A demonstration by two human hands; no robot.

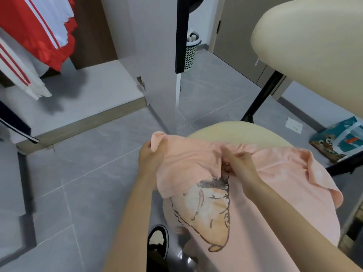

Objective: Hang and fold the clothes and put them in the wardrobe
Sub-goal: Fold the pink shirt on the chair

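Folding or hanger-fitting seems underway: left grip point(152, 154) clamps the pink T-shirt point(196, 163) shoulder, right grip point(238, 160) pinches its collar over the cream stool point(225, 130); next, square it.

Grey tiled floor point(82, 185) with pale grout lines. White perforated laundry basket point(191, 50) stands at back near a dark door edge point(181, 32). Cream padded stool point(241, 130) on black legs; printed bag point(337, 140) on floor at right.
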